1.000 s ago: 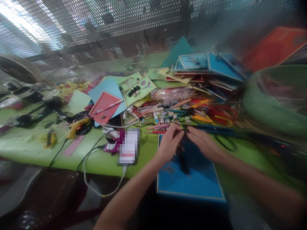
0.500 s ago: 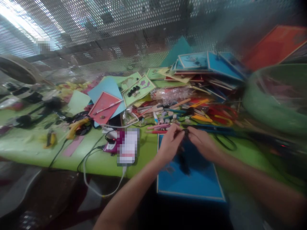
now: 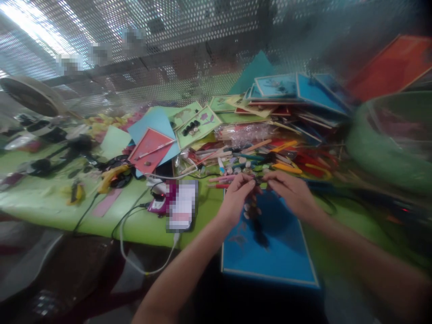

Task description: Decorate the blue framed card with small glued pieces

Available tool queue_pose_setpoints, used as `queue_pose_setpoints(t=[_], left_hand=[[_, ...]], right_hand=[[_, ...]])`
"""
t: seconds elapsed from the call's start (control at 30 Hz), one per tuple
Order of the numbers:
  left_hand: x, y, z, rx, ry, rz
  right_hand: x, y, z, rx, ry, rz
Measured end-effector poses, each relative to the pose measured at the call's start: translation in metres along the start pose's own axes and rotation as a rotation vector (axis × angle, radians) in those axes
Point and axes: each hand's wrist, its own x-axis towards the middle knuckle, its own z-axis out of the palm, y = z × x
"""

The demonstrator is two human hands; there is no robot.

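Recorded a perforated screen along the back, brightest at upper left; noted a green-covered table below, heavily cluttered; sighted a green tub at right and stacked boards towards the rear; found a blue panel at the near side; observed left hand and right hand grasping a small dark piece by the fingertips, near the panel's far edge, blurred in detail.

Perforated screen behind; bright light at upper left; green-topped table below.
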Motion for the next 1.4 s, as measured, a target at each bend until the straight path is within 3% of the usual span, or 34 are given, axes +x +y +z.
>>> queue_pose_setpoints(t=[0.5,0.57,0.8,1.07,1.4], left_hand=[[0.002,-0.002,0.0,-0.016,0.011,-0.01],[0.002,-0.003,-0.001,0.006,0.021,-0.017],[-0.002,-0.001,0.002,0.139,0.002,0.013],[-0.005,0.002,0.002,0.226,-0.075,-0.045],[-0.006,-0.004,0.004,0.262,-0.036,-0.006]], right_hand=[[0.003,-0.01,0.001,0.062,0.11,0.07],[0.003,-0.006,0.001,0.023,0.087,0.037],[0.006,0.002,0.001,-0.302,-0.169,-0.12],[0.002,-0.002,0.003,-0.378,-0.163,-0.135],[0.003,0.004,0.003,-0.304,-0.197,-0.08]])
